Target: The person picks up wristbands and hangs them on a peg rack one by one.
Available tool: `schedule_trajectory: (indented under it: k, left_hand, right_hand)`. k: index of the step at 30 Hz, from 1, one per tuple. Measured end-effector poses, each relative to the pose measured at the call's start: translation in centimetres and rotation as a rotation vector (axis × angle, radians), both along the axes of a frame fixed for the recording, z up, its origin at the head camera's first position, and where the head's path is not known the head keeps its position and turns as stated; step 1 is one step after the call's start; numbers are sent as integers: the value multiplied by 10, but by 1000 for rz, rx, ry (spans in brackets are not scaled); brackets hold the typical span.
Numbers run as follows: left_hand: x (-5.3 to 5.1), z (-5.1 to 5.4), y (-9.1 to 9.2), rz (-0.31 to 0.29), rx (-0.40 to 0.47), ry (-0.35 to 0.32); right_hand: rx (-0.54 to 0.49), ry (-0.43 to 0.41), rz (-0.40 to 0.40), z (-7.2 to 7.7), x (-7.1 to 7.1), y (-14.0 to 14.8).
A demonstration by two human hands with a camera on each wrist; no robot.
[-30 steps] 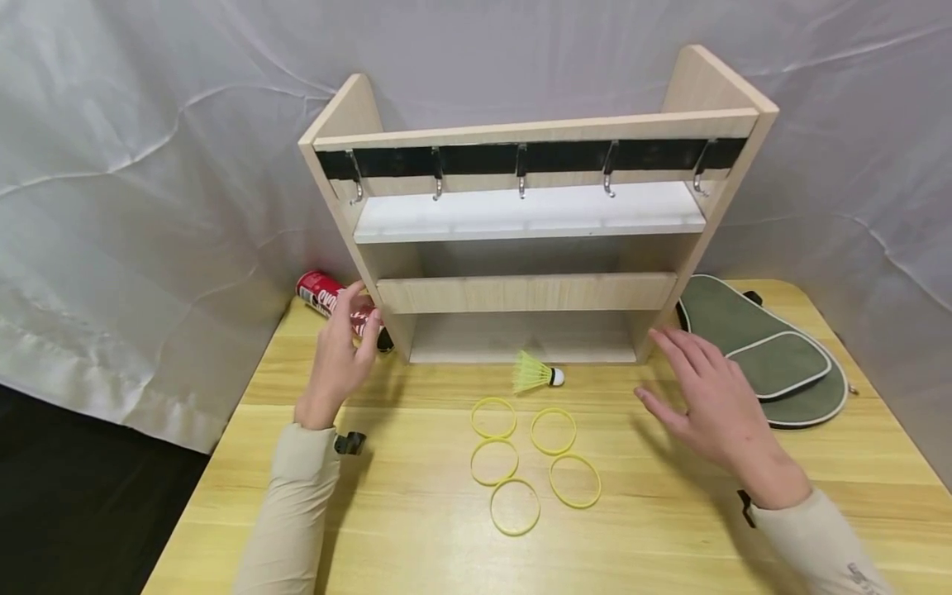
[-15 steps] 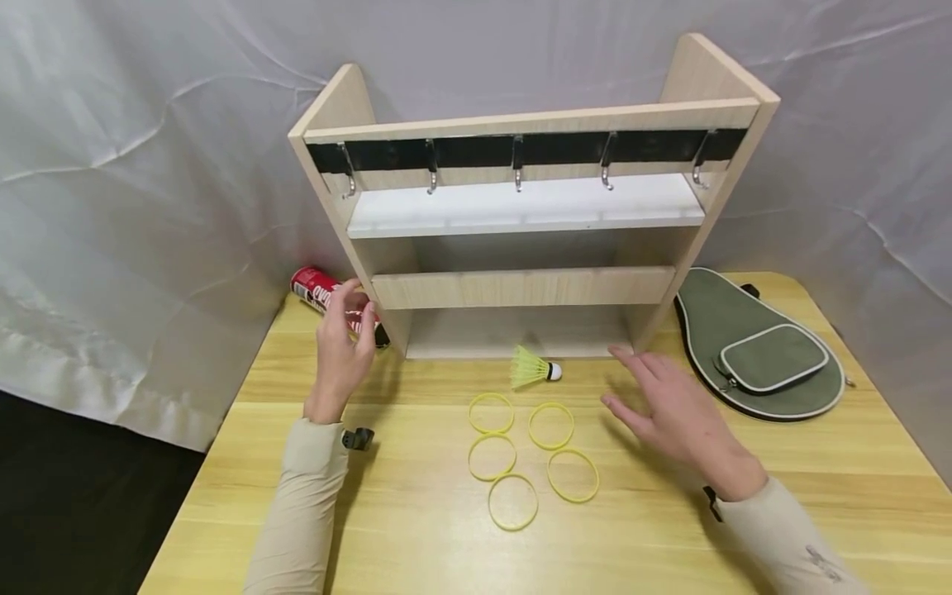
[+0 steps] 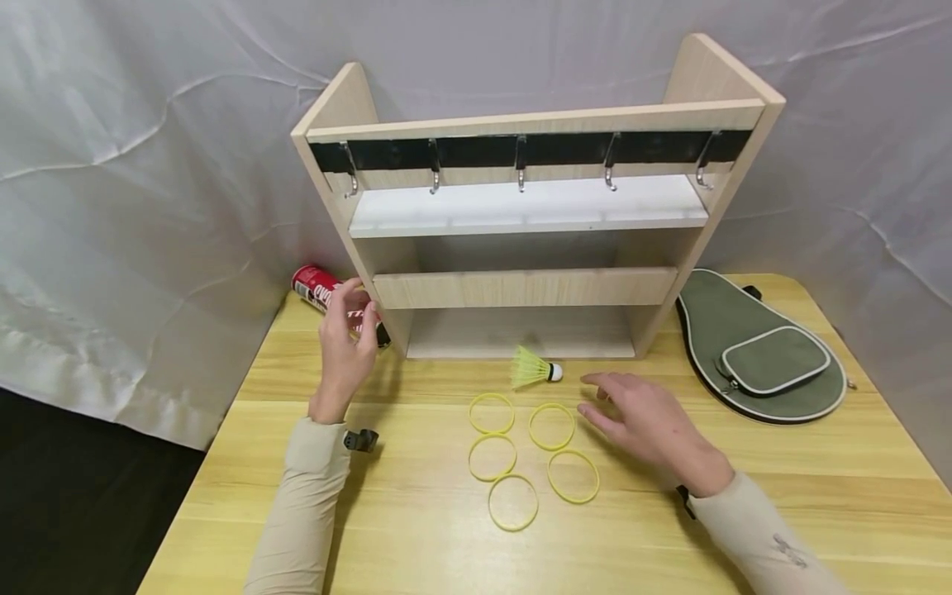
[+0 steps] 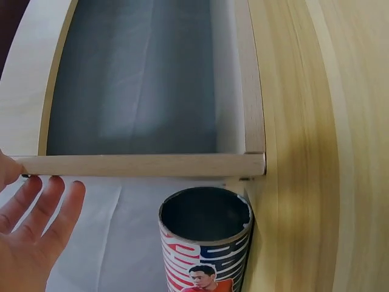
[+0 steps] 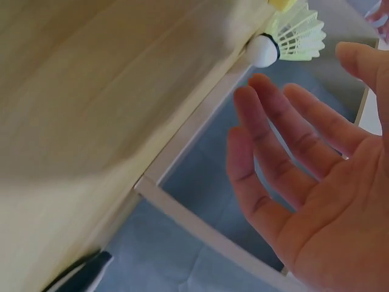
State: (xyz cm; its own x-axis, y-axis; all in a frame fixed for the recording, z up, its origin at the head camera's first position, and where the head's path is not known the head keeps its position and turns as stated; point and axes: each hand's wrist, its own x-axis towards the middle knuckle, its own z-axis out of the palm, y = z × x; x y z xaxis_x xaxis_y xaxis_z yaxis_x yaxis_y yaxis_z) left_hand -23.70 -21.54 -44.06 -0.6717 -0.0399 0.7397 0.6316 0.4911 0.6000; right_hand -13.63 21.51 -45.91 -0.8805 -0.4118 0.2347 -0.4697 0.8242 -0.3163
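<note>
On the bench [image 3: 416,529] stands a wooden rack [image 3: 524,287]; a green case [image 3: 717,322] lies at its right, contents hidden. At its left lies a red tube [image 3: 316,285], mouth too dark to see inside. The left hand [image 3: 345,351], fingers apart, is at the rack's upright; the right hand [image 3: 647,417], fingers loosely bent, thumb apart, is near a shuttlecock [image 3: 530,369] before the bottom compartment. Five yellow rings [image 3: 513,530] lie nearer the person.

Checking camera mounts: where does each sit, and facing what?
Head: head-worn, facing forward and down at the shelf; left hand, right hand and sleeves show.
Left wrist: wrist-worn, facing shelf's side and tube; left hand shows.
Right wrist: wrist-worn, facing shuttlecock and shelf; right hand shows.
Shared: shuttlecock, in head and right wrist.
</note>
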Motion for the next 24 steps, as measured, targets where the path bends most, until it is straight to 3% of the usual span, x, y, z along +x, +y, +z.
schedule_trajectory:
  k: [12, 24]
  left_hand:
    - [-1, -1, 4, -11, 54, -14]
    - [0, -3, 6, 2, 57, -9]
  right_hand:
    - [30, -111, 88, -6, -6, -21]
    - [49, -110, 30, -8, -4, -26]
